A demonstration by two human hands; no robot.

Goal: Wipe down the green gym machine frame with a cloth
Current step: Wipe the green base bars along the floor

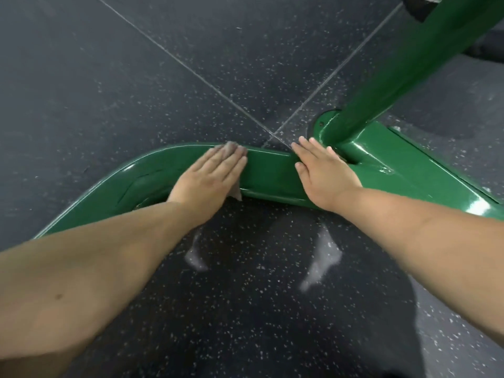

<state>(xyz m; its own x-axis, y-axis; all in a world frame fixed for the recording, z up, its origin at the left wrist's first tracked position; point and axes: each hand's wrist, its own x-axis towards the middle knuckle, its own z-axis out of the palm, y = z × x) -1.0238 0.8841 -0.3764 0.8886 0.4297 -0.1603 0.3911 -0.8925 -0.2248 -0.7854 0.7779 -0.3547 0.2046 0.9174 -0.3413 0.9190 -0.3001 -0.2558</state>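
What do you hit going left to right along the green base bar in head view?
Bend of the green frame → left hand pressing the cloth flat → bare bar → right hand → upright post.

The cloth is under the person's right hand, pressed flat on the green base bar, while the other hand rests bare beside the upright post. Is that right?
Not quite. The head view shows the cloth under the left hand, pressed flat on the green base bar. The right hand is the bare one, resting beside the upright post.
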